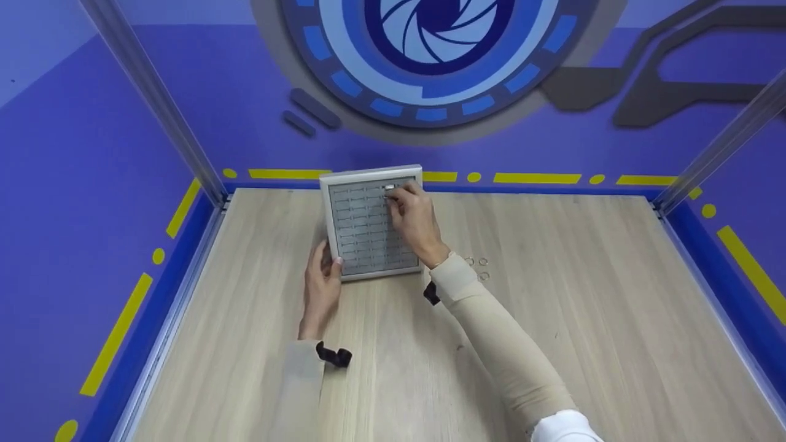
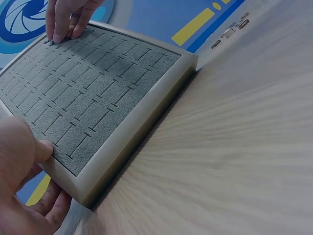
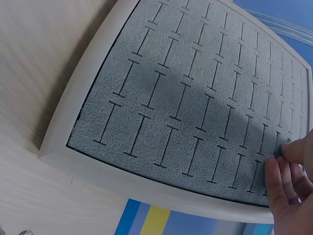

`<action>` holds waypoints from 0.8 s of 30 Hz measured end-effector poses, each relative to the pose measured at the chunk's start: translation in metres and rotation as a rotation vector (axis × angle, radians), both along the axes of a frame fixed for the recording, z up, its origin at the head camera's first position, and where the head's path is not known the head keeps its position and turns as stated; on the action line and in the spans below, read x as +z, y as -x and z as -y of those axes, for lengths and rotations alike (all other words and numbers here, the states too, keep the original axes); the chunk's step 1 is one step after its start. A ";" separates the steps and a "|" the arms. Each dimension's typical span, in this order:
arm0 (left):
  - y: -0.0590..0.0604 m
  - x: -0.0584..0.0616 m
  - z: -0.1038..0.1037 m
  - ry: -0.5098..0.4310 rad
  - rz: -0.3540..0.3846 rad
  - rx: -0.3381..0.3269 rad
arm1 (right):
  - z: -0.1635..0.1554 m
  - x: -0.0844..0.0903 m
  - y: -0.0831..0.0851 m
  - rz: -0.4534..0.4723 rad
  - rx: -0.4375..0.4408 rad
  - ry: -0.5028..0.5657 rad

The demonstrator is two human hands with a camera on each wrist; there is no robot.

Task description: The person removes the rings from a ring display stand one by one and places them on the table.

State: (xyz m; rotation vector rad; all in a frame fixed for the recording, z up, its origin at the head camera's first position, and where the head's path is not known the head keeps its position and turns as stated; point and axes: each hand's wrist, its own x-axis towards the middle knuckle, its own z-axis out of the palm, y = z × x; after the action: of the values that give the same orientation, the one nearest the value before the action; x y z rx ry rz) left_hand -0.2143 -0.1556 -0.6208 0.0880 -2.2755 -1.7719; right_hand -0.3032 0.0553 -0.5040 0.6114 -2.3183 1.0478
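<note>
A ring display tray [image 1: 374, 233] with a pale frame and a grey slotted pad leans back, its lower edge on the table. My left hand [image 1: 320, 291] grips its lower left corner; in the left wrist view the thumb [image 2: 44, 151] lies over the frame and the other fingers go underneath. At the tray's upper right, my right hand [image 1: 419, 222] pinches a small ring against the slots, mostly hidden by the fingertips. A bright silvery bit [image 1: 389, 187] shows just above those fingers. The right wrist view has the fingertips [image 3: 274, 178] right at the pad.
Several loose rings [image 1: 484, 276] lie on the wooden table [image 1: 583, 319], right of the tray and close to my right sleeve. A blue printed wall [image 1: 245, 135] stands behind the tray, with side walls and metal posts at left and right.
</note>
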 end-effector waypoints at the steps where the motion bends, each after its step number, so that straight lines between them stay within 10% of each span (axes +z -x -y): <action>1: 0.000 0.000 0.000 0.001 0.001 -0.001 | 0.000 0.000 0.000 -0.002 -0.003 -0.003; 24: 0.000 0.001 -0.001 0.008 -0.018 -0.007 | -0.009 0.004 -0.002 0.026 0.061 -0.034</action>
State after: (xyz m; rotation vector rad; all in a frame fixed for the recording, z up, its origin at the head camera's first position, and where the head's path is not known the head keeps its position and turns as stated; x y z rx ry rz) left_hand -0.2142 -0.1546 -0.6203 0.0624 -2.2730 -1.7595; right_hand -0.3014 0.0641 -0.4998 0.6888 -2.3578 1.0523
